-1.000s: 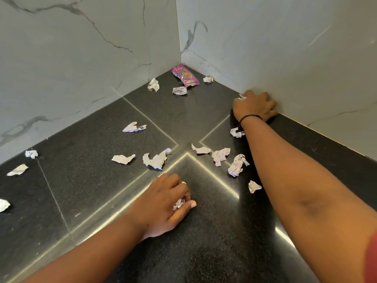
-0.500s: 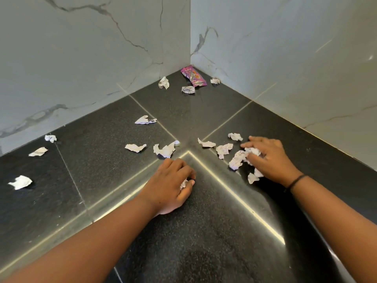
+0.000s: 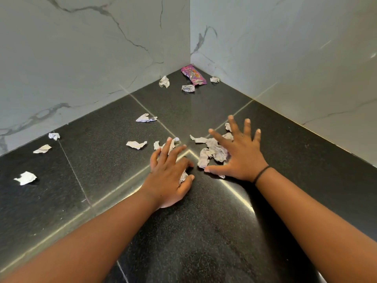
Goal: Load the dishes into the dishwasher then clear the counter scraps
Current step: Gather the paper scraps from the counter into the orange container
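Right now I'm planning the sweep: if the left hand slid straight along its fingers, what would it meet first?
Probably the torn paper scrap already under the left hand's fingertips.

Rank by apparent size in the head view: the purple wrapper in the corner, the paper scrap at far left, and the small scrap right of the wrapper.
1. purple wrapper, though farthest away
2. far-left paper scrap, nearer the camera, so its rank is unsure
3. small scrap beside the wrapper
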`<state>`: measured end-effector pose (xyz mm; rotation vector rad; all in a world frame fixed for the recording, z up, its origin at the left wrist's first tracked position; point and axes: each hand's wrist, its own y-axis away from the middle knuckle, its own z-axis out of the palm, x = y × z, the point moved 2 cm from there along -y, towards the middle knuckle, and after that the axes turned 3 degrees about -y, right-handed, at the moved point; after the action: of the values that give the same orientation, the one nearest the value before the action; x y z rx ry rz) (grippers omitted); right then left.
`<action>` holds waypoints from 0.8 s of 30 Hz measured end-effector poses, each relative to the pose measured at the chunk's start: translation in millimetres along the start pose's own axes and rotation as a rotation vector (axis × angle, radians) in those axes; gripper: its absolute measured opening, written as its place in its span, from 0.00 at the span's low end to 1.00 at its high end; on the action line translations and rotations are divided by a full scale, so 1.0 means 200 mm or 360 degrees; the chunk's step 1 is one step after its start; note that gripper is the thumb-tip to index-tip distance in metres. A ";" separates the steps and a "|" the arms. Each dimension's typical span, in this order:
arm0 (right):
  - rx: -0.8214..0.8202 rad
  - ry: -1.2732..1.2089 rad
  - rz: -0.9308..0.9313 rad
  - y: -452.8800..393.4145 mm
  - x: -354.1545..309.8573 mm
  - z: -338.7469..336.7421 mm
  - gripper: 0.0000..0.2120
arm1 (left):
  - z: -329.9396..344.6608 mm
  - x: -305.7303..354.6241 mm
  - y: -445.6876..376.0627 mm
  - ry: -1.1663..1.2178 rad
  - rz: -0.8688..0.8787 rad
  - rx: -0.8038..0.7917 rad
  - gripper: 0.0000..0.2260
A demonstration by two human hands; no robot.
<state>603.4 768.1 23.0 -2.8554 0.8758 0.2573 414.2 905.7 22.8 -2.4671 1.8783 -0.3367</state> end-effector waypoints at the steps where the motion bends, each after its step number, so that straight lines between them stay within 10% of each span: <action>1: -0.0042 0.0030 -0.0082 -0.04 -0.01 0.00 0.47 | 0.00 0.00 0.00 -0.0034 -0.0023 -0.0017 0.18; 9: -0.0075 -0.0127 -0.0302 -0.18 -0.14 -0.01 0.40 | 0.05 -0.04 -0.04 -0.0132 -0.0464 -0.0118 0.35; 16: 0.0260 -0.0377 -0.0509 -0.19 -0.29 0.05 0.09 | 0.08 -0.07 -0.10 0.0036 -0.0689 -0.0103 0.34; 24: 0.0358 -0.0603 -0.0359 -0.14 -0.27 0.04 0.08 | 0.06 -0.06 -0.09 0.0045 -0.0620 0.0064 0.32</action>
<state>574.0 823.1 29.4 -2.5445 0.4722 0.6043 430.4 920.7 12.4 -2.8018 1.3707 -0.4128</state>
